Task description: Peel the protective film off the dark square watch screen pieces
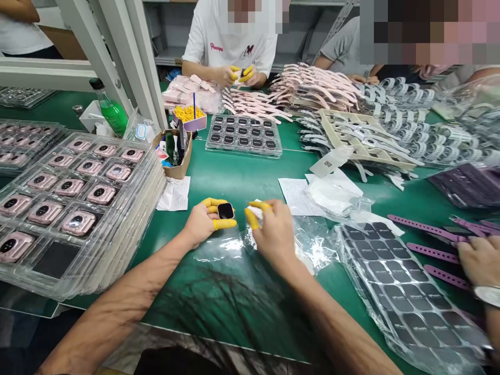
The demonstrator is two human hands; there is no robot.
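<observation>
My left hand (pixel 205 221), with yellow finger cots on the fingers, grips a smartwatch case (pixel 225 211) by its edges, its dark screen facing up. To its right, my right hand (pixel 273 226) also wears yellow finger cots and pinches a crumpled white cloth or tissue (pixel 255 211). The two hands are a short way apart over the green table. Clear plastic film (pixel 312 239) lies beneath and beside my right hand. On the left, stacked clear trays (pixel 128 229) hold pink watch cases; one front compartment shows only its dark bottom.
A sheet of black square stickers (pixel 394 271) lies at right, near purple straps (pixel 433 252) and another person's hand (pixel 480 260). Ahead are a tray of dark watch cases (pixel 244 135), a cardboard box (pixel 183 164), piled pink straps (pixel 316 88) and a co-worker (pixel 230 44).
</observation>
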